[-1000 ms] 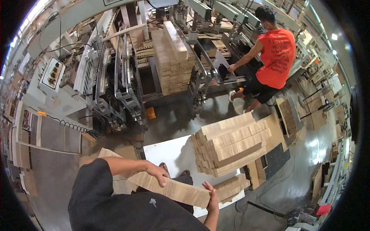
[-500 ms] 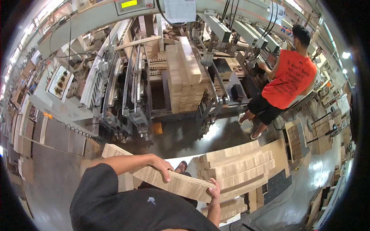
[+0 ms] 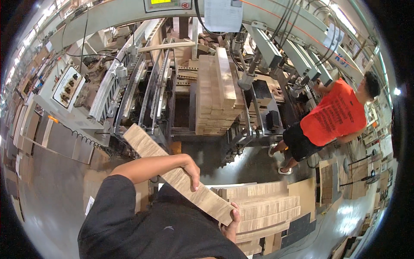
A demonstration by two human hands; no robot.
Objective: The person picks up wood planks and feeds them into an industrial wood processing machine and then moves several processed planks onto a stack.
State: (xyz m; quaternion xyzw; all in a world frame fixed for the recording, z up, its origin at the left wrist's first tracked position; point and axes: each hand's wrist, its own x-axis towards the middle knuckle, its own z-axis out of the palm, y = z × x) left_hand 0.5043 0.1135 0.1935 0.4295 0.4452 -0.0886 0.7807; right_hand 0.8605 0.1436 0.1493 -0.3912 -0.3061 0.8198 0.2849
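A long wood-grained board (image 3: 179,178) slants across in front of me, its far end up to the left and its near end down to the right. Bent over its middle, my left hand (image 3: 189,172) grips the upper edge with the fingers on the broad face. Around the lower right end closes my right hand (image 3: 231,221), thumb and fingers at the corner. Just right of that hand lies a stack of similar boards (image 3: 267,207). Another tall stack of boards (image 3: 215,95) stands between the machine rails, with one board on top running lengthwise.
A large machine with metal rails (image 3: 146,86) spans the far side under a pale beam (image 3: 116,15). At the right a person in a red sleeveless shirt (image 3: 332,112) reaches into it. A control box with knobs (image 3: 67,86) stands left. Cardboard (image 3: 302,192) lies beside the near stack.
The board has tilted more steeply, its left end rising toward the machine and its right end moving slightly left. Both hands keep hold. The view has shifted, and the co-worker leans further right.
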